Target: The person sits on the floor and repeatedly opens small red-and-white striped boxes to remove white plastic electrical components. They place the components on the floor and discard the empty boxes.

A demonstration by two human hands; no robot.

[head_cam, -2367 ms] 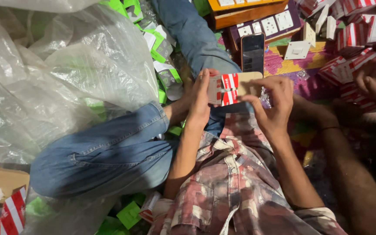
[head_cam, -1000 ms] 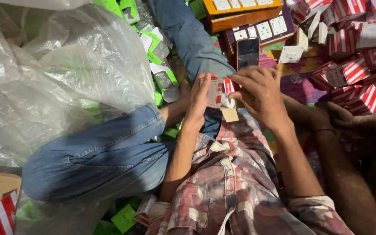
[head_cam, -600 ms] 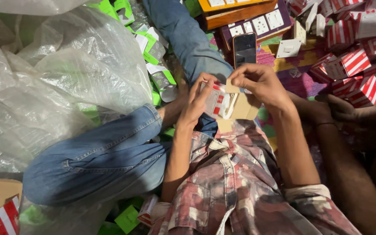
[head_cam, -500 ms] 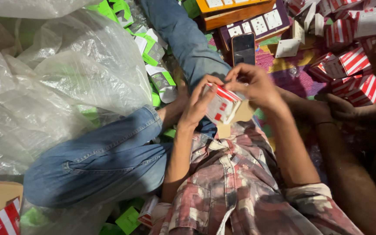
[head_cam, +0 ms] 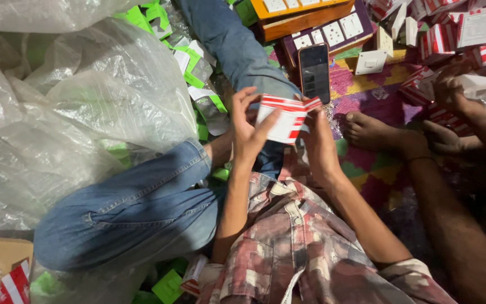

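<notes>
Both my hands hold a small red-and-white striped carton point(head_cam: 286, 117) above my lap. My left hand point(head_cam: 247, 130) grips its left side, fingers spread over the face. On the carton's right edge and lower corner rests my right hand point(head_cam: 317, 147), beside an open flap. A dark phone point(head_cam: 314, 72) lies on the floor just beyond the carton. I sit cross-legged in jeans and a plaid shirt.
A big clear plastic sheet point(head_cam: 57, 118) covers green packets at left. Trays of white switches point(head_cam: 322, 25) lie ahead. Red-and-white cartons point(head_cam: 479, 39) pile at upper right. Another person's foot point(head_cam: 375, 130) and hand point(head_cam: 462, 95) are at right.
The carton has been turned and tilted between my hands, from held upright near my chest to lying flatter with a flap open. The other person's hand has lifted a white piece.
</notes>
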